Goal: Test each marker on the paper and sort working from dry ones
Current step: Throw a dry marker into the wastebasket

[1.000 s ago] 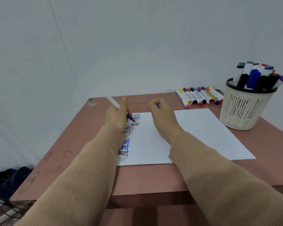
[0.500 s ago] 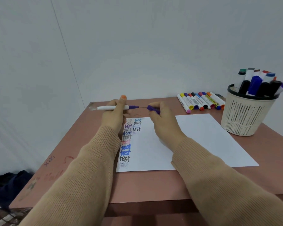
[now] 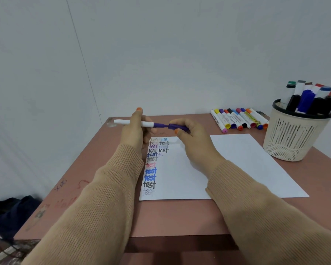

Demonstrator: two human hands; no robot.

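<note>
Purple at its front end and white along its barrel, the slim marker (image 3: 147,124) lies level in the air above the far edge of the table, its purple end pointing right. The left hand (image 3: 134,131) grips its barrel, fingers curled round it. The right hand (image 3: 195,142) pinches the purple plastic cap (image 3: 177,127), whose open mouth meets the marker's purple end; how far the end sits inside cannot be told. Just below both hands lies the white sheet of paper (image 3: 180,175), its left margin filled with a column of the word "test" in black, blue, red, purple and faint grey. The paper rests on a pinkish-brown table (image 3: 180,217). At the table's far edge lies a row of capped white markers (image 3: 239,120), side by side. Near them to the right stands a cream slatted plastic basket (image 3: 292,138) holding thicker upright markers (image 3: 306,100).
</note>
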